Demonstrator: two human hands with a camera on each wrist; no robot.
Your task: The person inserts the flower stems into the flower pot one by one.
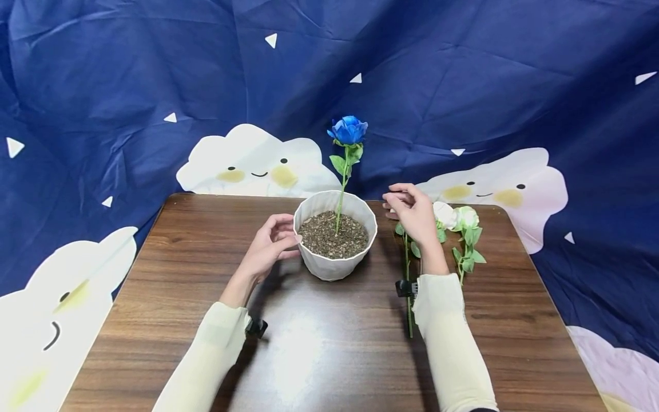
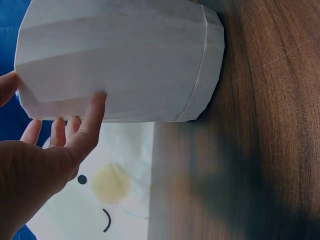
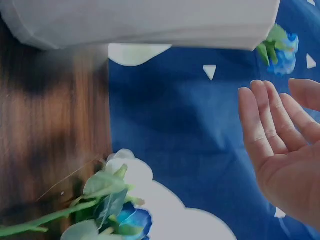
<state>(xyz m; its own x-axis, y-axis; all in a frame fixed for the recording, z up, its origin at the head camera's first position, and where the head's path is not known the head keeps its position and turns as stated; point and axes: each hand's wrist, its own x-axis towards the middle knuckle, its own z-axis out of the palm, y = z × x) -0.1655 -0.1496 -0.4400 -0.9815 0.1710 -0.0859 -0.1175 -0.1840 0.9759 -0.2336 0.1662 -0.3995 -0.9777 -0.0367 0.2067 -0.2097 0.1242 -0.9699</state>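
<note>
Left hand (image 1: 266,245) touches the faceted white pot (image 1: 332,268).

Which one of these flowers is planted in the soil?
The blue rose standing in the white pot: its stem rises from the soil, while the other flowers lie on the table.

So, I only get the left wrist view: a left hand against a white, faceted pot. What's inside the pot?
Observer: One long-stemmed blue rose stands in brown, crumbly soil.
Visitor: Oh, lovely! And where's the other hand?
Observer: The bare right hand hovers to the right of the pot, apart from it.
Visitor: Are there any other flowers?
Observer: Yes, leafy, pale roses lie on the brown wooden table, over on the right.
</note>
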